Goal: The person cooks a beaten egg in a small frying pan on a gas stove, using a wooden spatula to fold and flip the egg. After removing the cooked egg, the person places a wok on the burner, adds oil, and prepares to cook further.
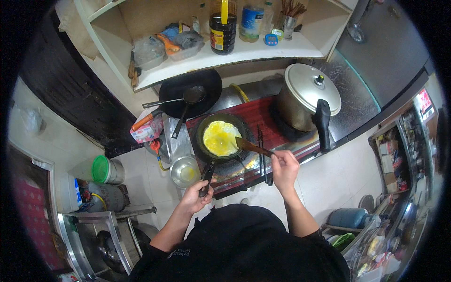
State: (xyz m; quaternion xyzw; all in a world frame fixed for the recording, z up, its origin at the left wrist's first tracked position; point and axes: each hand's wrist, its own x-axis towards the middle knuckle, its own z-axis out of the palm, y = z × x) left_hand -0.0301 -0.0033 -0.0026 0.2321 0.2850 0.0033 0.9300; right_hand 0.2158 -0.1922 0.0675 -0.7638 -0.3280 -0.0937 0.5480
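Observation:
A round yellow-and-white egg (220, 137) lies flat in a small dark frying pan (201, 145) on the stove. My left hand (196, 197) is closed around the pan's black handle. My right hand (284, 168) grips the handle end of a brown wooden spatula (254, 148), whose blade touches the egg's right edge. Just left of the pan stands a metal bowl (176, 177) with some yellow liquid at its bottom. A pair of dark chopsticks (261, 152) lies to the right of the pan, partly behind the spatula.
A large lidded pressure cooker (300, 101) stands on the right of the red-topped stove (263, 113), its black handle pointing toward me. Behind on the left rests a black wok (211, 84) with a ladle (193, 95) across it. The white shelf (197, 60) above holds a dark bottle (222, 35).

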